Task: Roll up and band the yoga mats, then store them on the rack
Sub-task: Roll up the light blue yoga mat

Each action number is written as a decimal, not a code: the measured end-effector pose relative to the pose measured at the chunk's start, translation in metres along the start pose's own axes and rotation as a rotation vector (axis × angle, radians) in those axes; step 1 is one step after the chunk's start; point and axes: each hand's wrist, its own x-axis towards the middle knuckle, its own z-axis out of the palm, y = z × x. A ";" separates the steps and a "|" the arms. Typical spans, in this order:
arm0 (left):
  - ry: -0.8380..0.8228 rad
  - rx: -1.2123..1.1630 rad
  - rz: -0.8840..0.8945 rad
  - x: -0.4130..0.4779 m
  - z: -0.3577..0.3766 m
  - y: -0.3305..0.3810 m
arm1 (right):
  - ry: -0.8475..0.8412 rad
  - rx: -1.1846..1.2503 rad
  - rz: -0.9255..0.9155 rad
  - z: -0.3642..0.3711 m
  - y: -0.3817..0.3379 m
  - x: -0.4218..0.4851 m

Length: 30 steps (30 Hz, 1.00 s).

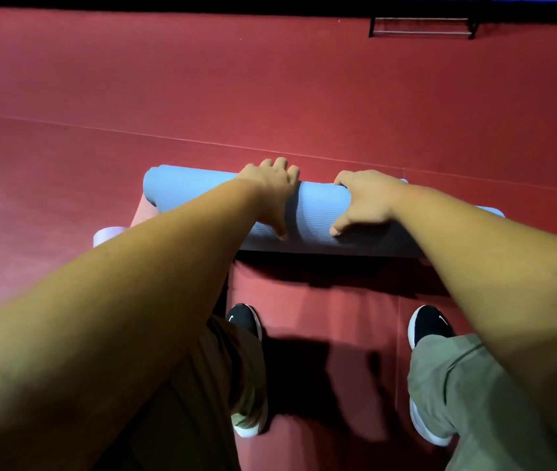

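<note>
Red seamed floor (100, 96), rolled blue mat (318, 205) — black rack (421, 33) beyond

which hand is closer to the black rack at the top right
Right. The right hand grips the rolled blue mat on the side toward the rack; the left hand grips it further left.

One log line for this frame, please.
left hand grips blue mat roll | right hand grips same roll | roll lies on red floor | rack far off, upper right
</note>
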 end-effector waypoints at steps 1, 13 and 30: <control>0.021 -0.014 0.006 0.000 -0.001 0.000 | -0.012 -0.001 0.004 0.000 0.001 0.001; -0.121 -0.252 -0.010 0.003 -0.013 -0.010 | 0.033 -0.069 -0.023 0.003 0.004 0.005; -0.034 -0.221 0.007 0.005 -0.015 -0.004 | -0.038 -0.076 -0.004 0.002 0.005 0.004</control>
